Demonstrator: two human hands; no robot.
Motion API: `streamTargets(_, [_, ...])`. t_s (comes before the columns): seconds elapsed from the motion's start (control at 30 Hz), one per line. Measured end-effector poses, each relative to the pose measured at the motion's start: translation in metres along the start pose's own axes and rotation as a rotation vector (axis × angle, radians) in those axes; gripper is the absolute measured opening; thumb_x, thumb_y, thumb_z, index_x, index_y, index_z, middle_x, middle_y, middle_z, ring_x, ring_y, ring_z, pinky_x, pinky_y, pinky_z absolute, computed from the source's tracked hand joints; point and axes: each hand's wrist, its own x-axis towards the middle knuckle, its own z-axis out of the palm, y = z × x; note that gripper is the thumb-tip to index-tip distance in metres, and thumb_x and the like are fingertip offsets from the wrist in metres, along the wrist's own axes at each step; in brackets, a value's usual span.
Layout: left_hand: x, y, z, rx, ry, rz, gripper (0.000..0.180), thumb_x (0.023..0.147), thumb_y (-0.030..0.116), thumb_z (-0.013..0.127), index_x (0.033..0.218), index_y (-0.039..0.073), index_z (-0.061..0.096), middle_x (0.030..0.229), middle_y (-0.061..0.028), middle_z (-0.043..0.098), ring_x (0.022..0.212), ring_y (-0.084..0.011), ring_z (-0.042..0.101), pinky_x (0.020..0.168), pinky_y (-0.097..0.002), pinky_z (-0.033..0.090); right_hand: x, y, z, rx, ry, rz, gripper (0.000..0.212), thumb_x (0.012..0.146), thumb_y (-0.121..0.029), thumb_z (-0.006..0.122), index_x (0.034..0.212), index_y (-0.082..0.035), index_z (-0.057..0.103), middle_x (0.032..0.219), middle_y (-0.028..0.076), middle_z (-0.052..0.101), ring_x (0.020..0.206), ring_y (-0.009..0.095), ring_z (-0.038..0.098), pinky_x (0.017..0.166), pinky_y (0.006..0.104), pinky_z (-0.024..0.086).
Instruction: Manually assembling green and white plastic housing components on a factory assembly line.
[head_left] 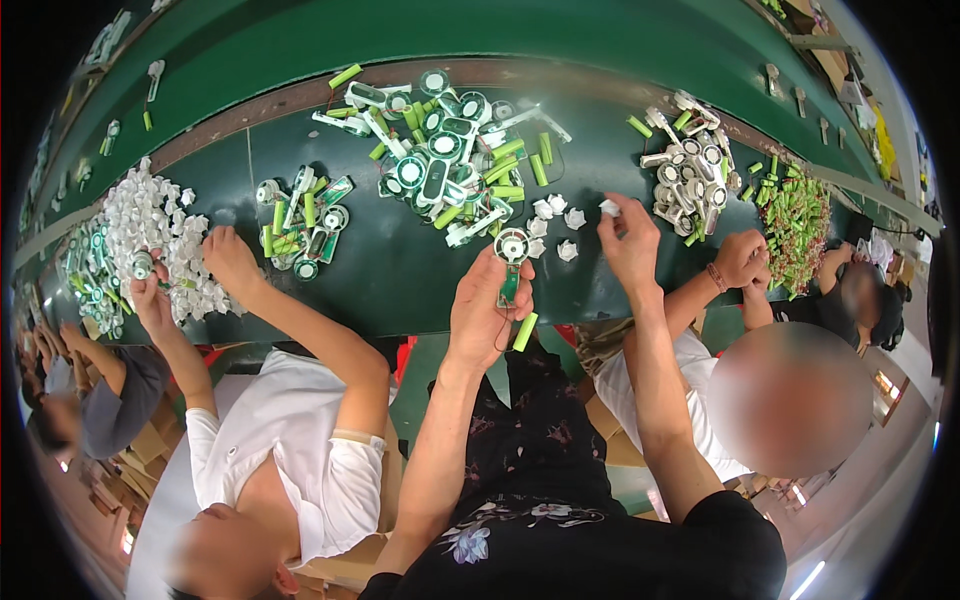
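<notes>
My left hand (476,312) is closed round a small handheld fan assembly (511,246) with a round white head and an exposed green circuit board. A light green cylindrical battery (524,333) dangles from it on a thin wire below my fingers. My right hand (634,245) pinches a small white crumpled-looking piece (609,207) between thumb and fingertips, over the table to the right. Several similar white pieces (568,250) lie on the dark green table between my two hands. Just beyond my left hand rises a pile of fan assemblies (440,165) with green batteries.
Co-workers sit on both sides; one person's hand (230,262) is at a white heap (165,235) on the left. To the right are another fan pile (690,165) and a battery heap (797,225). Behind the table runs a green conveyor belt (560,40).
</notes>
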Motion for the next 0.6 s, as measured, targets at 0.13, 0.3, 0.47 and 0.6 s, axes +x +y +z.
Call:
streamTargets(0.13, [-0.003, -0.003, -0.002, 0.155, 0.023, 0.020, 0.040, 0.116, 0.017, 0.063, 0.153, 0.003, 0.055, 0.110, -0.0081, 0.068, 0.077, -0.0088, 0.056, 0.063, -0.0248, 0.044, -0.006, -0.009, -0.005, 0.777, -0.141, 0.407, 0.027, 0.101, 0.002, 0.075, 0.128, 0.006, 0.073, 0.110, 0.009, 0.078, 0.086, 0.013, 0.075, 0.074, 0.0297, 0.061])
streamTargets(0.3, [-0.005, -0.001, 0.002, 0.263, 0.046, -0.030, 0.041, 0.114, 0.004, 0.058, 0.155, 0.003, 0.053, 0.108, -0.0060, 0.068, 0.073, -0.0076, 0.055, 0.063, -0.0247, 0.046, -0.021, -0.063, -0.023, 0.866, -0.287, 0.432, 0.030, 0.102, -0.001, 0.079, 0.132, 0.004, 0.072, 0.107, 0.006, 0.077, 0.086, 0.012, 0.073, 0.077, 0.0278, 0.060])
streamTargets(0.47, [-0.006, -0.002, 0.000, 0.521, 0.038, 0.002, 0.053, 0.114, 0.001, 0.053, 0.166, 0.002, 0.046, 0.108, -0.0046, 0.068, 0.075, -0.0065, 0.055, 0.064, -0.0248, 0.049, -0.028, -0.103, -0.029, 0.931, -0.407, 0.363, 0.031, 0.099, 0.004, 0.081, 0.129, 0.002, 0.075, 0.117, 0.007, 0.070, 0.091, 0.013, 0.073, 0.079, 0.0279, 0.061])
streamTargets(0.6, [-0.007, -0.005, -0.002, 0.637, 0.052, -0.002, 0.056, 0.113, 0.001, 0.053, 0.169, 0.004, 0.044, 0.107, -0.0023, 0.068, 0.077, -0.0056, 0.056, 0.066, -0.0241, 0.049, -0.032, -0.115, -0.019, 0.975, -0.455, 0.277, 0.028, 0.096, 0.005, 0.083, 0.123, 0.000, 0.078, 0.138, 0.009, 0.063, 0.095, 0.012, 0.072, 0.083, 0.0278, 0.063])
